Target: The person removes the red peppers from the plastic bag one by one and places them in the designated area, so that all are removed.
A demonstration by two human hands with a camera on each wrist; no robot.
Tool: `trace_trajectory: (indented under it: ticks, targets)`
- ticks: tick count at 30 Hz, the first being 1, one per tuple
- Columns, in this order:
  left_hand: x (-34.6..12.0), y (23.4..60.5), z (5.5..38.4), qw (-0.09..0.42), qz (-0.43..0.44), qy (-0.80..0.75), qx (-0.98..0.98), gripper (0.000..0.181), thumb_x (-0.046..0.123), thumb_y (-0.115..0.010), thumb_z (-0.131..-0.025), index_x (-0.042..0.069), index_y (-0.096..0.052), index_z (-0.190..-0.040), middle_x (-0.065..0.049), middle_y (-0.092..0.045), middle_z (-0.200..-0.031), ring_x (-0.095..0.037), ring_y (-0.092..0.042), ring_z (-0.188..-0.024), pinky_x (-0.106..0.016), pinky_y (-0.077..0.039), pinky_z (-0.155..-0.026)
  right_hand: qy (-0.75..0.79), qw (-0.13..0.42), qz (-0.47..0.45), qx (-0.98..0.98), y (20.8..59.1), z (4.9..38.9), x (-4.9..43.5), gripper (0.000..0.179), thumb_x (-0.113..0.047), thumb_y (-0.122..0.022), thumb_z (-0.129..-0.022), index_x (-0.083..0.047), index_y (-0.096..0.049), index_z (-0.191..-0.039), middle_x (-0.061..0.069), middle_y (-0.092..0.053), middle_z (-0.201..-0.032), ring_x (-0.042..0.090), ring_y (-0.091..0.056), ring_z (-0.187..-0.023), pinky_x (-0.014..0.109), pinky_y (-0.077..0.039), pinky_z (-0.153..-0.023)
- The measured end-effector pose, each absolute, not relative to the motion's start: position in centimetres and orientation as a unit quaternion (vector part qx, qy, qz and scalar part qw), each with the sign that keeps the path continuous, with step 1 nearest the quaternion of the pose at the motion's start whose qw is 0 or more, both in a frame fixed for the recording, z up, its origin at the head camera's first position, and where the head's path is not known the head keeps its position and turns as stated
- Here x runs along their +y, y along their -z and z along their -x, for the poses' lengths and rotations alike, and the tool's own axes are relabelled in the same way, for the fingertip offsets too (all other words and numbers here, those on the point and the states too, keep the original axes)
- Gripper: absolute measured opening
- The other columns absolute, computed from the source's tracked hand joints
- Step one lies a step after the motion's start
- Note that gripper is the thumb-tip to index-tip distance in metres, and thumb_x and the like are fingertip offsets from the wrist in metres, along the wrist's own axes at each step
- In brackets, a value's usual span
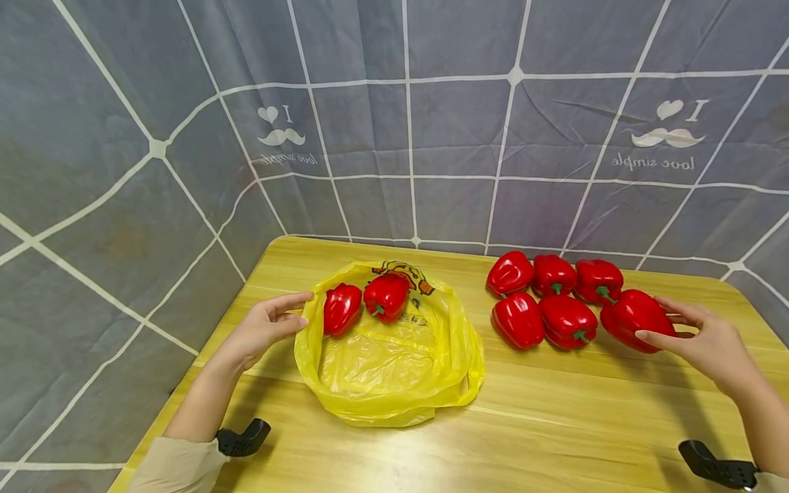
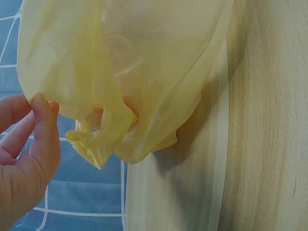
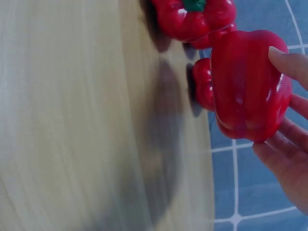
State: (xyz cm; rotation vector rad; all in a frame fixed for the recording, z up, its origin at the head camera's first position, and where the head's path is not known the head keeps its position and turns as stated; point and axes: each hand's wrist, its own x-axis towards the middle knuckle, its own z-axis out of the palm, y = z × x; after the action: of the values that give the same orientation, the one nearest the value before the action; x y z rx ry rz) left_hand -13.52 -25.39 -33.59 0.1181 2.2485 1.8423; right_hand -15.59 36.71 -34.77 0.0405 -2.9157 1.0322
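Note:
My left hand (image 1: 264, 331) pinches the left rim of a yellow plastic bag (image 1: 376, 363), which lies on the table with its mouth spread wide. Thumb and fingertips meet on the thin film in the left wrist view. Two red bell peppers (image 1: 342, 310) are inside, toward the back of the bag. At the right, my right hand (image 1: 709, 339) grips another red bell pepper (image 1: 637, 322) between thumb and fingers. It is raised off the table, and a shadow shows below it in the right wrist view (image 3: 250, 86).
Several more red bell peppers (image 1: 518, 320) with green stems sit in two rows at the back right of the wooden table (image 1: 524, 438). A grey cloth with white lines (image 1: 456, 130) hangs behind and to the left of the table.

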Motion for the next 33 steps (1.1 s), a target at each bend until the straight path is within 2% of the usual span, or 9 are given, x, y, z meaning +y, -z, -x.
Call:
trace_trajectory:
  ticks: [3,5,7,14,21,24,27,30,33]
  targets:
    - [-25.4,33.7,13.5,0.114,-0.046,-0.628,0.768,0.052,-0.001,-0.057,-0.090,-0.016,-0.034,-0.135,-0.034,-0.039,-0.132,-0.005,-0.057,-0.091,-0.020,-0.050,-0.078,-0.339,0.026,-0.009,-0.940,35.2,15.5,37.0,0.075,-0.026,-0.076,-0.078,0.009,-0.041,-0.134,0.001,-0.056,-0.109,-0.011,-0.047,-0.078,0.015,-0.048,-0.053]
    - [-25.4,33.7,13.6,0.114,-0.047,-0.629,0.768,0.053,-0.001,-0.057,-0.089,-0.016,-0.034,-0.134,-0.034,-0.039,-0.132,-0.005,-0.058,-0.091,-0.020,-0.050,-0.078,-0.345,0.023,-0.006,-0.938,35.6,15.5,37.1,0.075,-0.026,-0.076,-0.078,0.006,-0.041,-0.135,-0.017,-0.049,-0.104,-0.019,-0.036,-0.079,0.016,-0.048,-0.054]
    - [-25.4,33.8,13.6,0.116,-0.046,-0.629,0.767,0.052,-0.001,-0.057,-0.089,-0.016,-0.035,-0.134,-0.034,-0.039,-0.132,-0.005,-0.058,-0.091,-0.020,-0.050,-0.078,-0.349,0.018,0.000,-0.937,35.9,15.4,37.1,0.075,-0.027,-0.076,-0.078,0.004,-0.041,-0.136,-0.026,-0.041,-0.101,-0.018,-0.034,-0.081,0.016,-0.048,-0.055]
    - [-25.4,34.0,13.7,0.118,-0.041,-0.628,0.768,0.052,-0.002,-0.056,-0.089,-0.015,-0.035,-0.135,-0.034,-0.039,-0.132,-0.005,-0.059,-0.091,-0.020,-0.050,-0.077,-0.348,0.010,0.015,-0.937,36.5,15.5,36.9,0.075,-0.031,-0.074,-0.080,0.002,-0.040,-0.138,-0.003,-0.051,-0.109,-0.008,-0.035,-0.087,0.017,-0.047,-0.056]
    - [-25.4,33.9,13.6,0.117,-0.045,-0.629,0.767,0.052,-0.001,-0.057,-0.090,-0.015,-0.034,-0.135,-0.034,-0.037,-0.134,-0.004,-0.058,-0.092,-0.020,-0.050,-0.078,-0.367,0.017,0.006,-0.930,37.1,15.6,36.8,0.072,-0.028,-0.075,-0.079,0.002,-0.043,-0.136,-0.028,-0.039,-0.099,-0.014,-0.035,-0.083,0.014,-0.046,-0.058]
    - [-25.4,33.9,13.6,0.117,-0.047,-0.629,0.767,0.052,-0.001,-0.056,-0.090,-0.016,-0.034,-0.135,-0.034,-0.036,-0.134,-0.004,-0.058,-0.092,-0.020,-0.049,-0.079,-0.366,0.016,0.005,-0.930,37.4,15.7,36.8,0.071,-0.029,-0.075,-0.079,0.001,-0.043,-0.136,-0.021,-0.044,-0.103,-0.015,-0.034,-0.083,0.014,-0.045,-0.058]
    - [-25.4,34.0,13.6,0.117,-0.045,-0.628,0.768,0.052,-0.001,-0.056,-0.090,-0.015,-0.035,-0.135,-0.033,-0.037,-0.134,-0.005,-0.058,-0.092,-0.020,-0.050,-0.078,-0.358,0.013,0.012,-0.934,37.5,15.8,36.7,0.073,-0.031,-0.074,-0.080,0.001,-0.042,-0.137,0.005,-0.053,-0.112,-0.014,-0.034,-0.084,0.013,-0.044,-0.058]
    - [-25.4,34.1,13.6,0.116,-0.045,-0.627,0.769,0.052,-0.002,-0.057,-0.089,-0.015,-0.036,-0.134,-0.033,-0.039,-0.133,-0.005,-0.058,-0.091,-0.020,-0.050,-0.078,-0.353,0.011,0.014,-0.935,37.6,15.9,36.5,0.073,-0.031,-0.073,-0.080,0.003,-0.041,-0.137,0.029,-0.045,-0.123,-0.005,-0.039,-0.088,0.012,-0.043,-0.059]
    - [-25.4,34.1,13.6,0.115,-0.045,-0.626,0.770,0.052,-0.001,-0.057,-0.089,-0.015,-0.036,-0.134,-0.032,-0.040,-0.132,-0.005,-0.058,-0.091,-0.020,-0.050,-0.078,-0.354,0.016,0.013,-0.935,37.7,16.0,36.4,0.073,-0.030,-0.073,-0.081,0.005,-0.041,-0.136,0.029,-0.046,-0.122,0.004,-0.044,-0.091,0.011,-0.042,-0.059]
